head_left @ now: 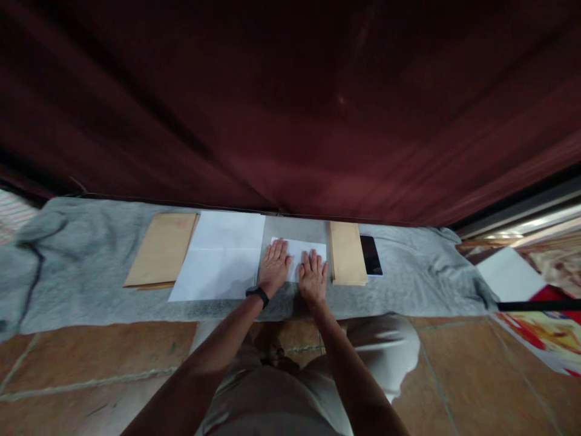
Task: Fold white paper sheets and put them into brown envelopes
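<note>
A folded sheet of white paper (296, 249) lies on the grey cloth in front of me. Flat on its left part rests my left hand (275, 266), fingers stretched out, a dark band on the wrist. My right hand (313, 277) lies on the sheet's right part, its fingers extended and slightly apart. Larger white sheets (222, 254) lie just left of my left hand. To the right of my right hand is a stack of brown envelopes (348, 254). Both palms cover part of the folded sheet.
More brown envelopes (163, 249) lie at the left. A dark-screened phone (371, 255) sits beside the right envelopes. The grey cloth (417, 266) covers a long narrow surface against a dark red panel (290, 121). Coloured printed packaging (554, 333) is at the far right.
</note>
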A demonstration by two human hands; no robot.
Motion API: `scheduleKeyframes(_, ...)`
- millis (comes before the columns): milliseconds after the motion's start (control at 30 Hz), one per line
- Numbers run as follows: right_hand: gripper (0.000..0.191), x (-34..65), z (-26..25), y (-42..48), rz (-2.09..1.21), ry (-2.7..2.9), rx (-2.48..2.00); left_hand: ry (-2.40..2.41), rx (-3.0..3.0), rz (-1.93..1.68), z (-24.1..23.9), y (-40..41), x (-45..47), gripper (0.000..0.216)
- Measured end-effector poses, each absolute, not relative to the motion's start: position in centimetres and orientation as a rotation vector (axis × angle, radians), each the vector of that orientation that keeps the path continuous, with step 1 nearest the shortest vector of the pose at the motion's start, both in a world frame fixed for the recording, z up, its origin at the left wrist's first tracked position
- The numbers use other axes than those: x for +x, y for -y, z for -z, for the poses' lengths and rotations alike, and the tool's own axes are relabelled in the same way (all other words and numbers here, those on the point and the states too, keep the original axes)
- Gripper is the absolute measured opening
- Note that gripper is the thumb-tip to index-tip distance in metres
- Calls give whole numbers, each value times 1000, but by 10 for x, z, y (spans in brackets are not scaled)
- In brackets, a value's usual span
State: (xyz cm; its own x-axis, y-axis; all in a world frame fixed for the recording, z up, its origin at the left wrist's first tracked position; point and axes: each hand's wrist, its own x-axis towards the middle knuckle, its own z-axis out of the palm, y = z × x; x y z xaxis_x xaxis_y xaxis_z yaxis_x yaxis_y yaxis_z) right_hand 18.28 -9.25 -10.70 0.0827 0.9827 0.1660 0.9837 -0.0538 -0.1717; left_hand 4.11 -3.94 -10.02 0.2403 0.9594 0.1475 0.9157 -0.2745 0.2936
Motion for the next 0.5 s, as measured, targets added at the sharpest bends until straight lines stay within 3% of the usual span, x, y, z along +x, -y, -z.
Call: scheduleKeyframes(500,55,186,93,88,-80,2040,-2146,-1661,2477,-405,92,89,35,54)
